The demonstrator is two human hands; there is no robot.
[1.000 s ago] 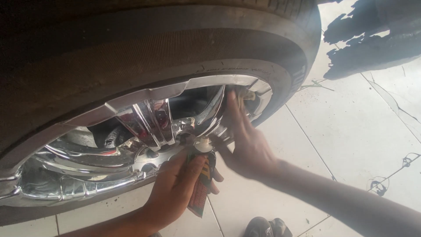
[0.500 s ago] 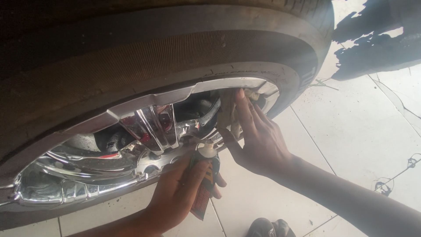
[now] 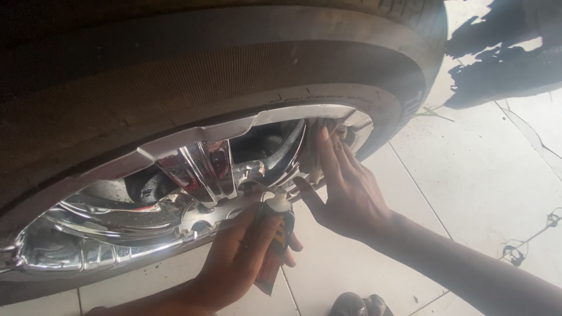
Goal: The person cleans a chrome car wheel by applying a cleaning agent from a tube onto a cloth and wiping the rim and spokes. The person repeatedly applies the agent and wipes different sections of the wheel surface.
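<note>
A large tyre [image 3: 246, 64] with a shiny chrome wheel rim [image 3: 199, 169] fills the upper left of the head view. My left hand [image 3: 240, 260] grips a small dark tube [image 3: 275, 243] with a white nozzle, its tip held against the rim's lower edge. My right hand [image 3: 342, 187] is flat, fingers together, pressing a brownish cloth [image 3: 319, 149] into the gap at the rim's right end, between spoke and tyre. Most of the cloth is hidden behind the fingers.
White floor tiles [image 3: 480, 175] spread to the right and below, marked with cracks and dark scuffs. A large dark shape [image 3: 503, 52] lies at the top right. A dark shoe tip [image 3: 357, 305] shows at the bottom edge.
My right hand has slid up and to the right along the rim, deeper into the gap. The left hand and tube have barely moved. The view has shifted slightly.
</note>
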